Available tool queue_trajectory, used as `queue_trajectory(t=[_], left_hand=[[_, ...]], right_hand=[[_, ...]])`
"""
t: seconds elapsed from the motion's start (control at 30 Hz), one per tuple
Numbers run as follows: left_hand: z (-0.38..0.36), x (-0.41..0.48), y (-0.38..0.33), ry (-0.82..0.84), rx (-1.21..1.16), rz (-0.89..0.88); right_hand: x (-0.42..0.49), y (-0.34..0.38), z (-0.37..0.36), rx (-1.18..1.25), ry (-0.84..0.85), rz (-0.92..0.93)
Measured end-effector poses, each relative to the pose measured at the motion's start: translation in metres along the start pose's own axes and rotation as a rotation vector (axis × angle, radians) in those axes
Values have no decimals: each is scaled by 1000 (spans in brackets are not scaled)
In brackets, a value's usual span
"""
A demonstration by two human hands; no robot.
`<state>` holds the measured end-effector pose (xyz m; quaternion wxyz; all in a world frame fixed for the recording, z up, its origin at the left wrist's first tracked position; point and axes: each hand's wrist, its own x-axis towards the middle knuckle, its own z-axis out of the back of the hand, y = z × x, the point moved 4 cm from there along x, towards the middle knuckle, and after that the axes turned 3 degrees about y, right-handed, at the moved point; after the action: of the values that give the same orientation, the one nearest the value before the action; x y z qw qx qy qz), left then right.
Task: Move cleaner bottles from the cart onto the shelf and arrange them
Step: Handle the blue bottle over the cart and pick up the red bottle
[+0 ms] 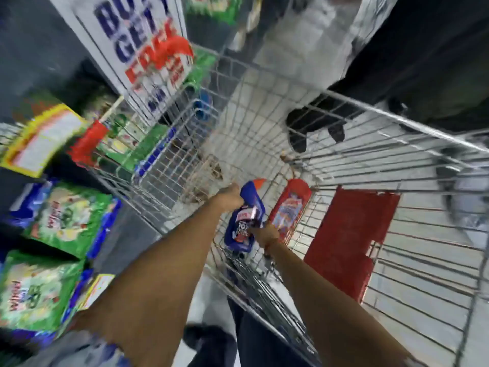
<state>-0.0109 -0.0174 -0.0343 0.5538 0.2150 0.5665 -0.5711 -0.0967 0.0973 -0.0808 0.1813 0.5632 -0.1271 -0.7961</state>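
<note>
Both my arms reach down into a wire shopping cart [344, 107]. A blue cleaner bottle [244, 218] with an orange-red cap lies in the cart's near corner. My left hand [230, 198] grips its upper part near the neck. My right hand [264, 235] holds its lower part from the right side. A red cleaner bottle [289, 207] lies just right of the blue one on the cart floor, touched by neither hand. The shelf [31, 170] stands at the left. The picture is blurred by motion.
Green and blue detergent bags [66, 218] fill the shelf at left, with a yellow price label [39, 141] above. A white promotion sign [137, 49] leans behind the cart. The red child-seat flap [349, 239] hangs at right. Another person's dark shoes [312, 125] stand beyond the cart.
</note>
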Motion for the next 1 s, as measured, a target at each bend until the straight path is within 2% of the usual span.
queue_trajectory(t=[0.07, 0.17, 0.23, 0.3, 0.37, 0.47, 0.53, 0.7, 0.83, 1.0], left_hand=[[-8, 26, 6, -7, -85, 10], [-32, 61, 26, 60, -179, 112], [-44, 92, 44, 49, -306, 150], [-44, 95, 44, 57, -436, 201], [-36, 80, 31, 60, -461, 188], [-30, 58, 15, 119, -617, 112], [-25, 60, 13, 104, -756, 139], [24, 23, -12, 52, -901, 62], [77, -27, -26, -83, -895, -77], [139, -107, -10, -282, -1023, -329]], right_hand=[[21, -11, -10, 103, -11, -21], [31, -39, -21, 125, 31, -61], [29, -57, -30, 31, 128, -82], [27, -59, -33, 6, 99, -106], [40, -58, -35, 197, 20, -56], [31, -36, -41, 334, 47, -27], [30, -24, -35, 406, -1, 61], [7, 41, -3, 372, 38, 302], [-29, 101, 22, 262, 82, 533], [-100, 182, 28, 180, 213, 771]])
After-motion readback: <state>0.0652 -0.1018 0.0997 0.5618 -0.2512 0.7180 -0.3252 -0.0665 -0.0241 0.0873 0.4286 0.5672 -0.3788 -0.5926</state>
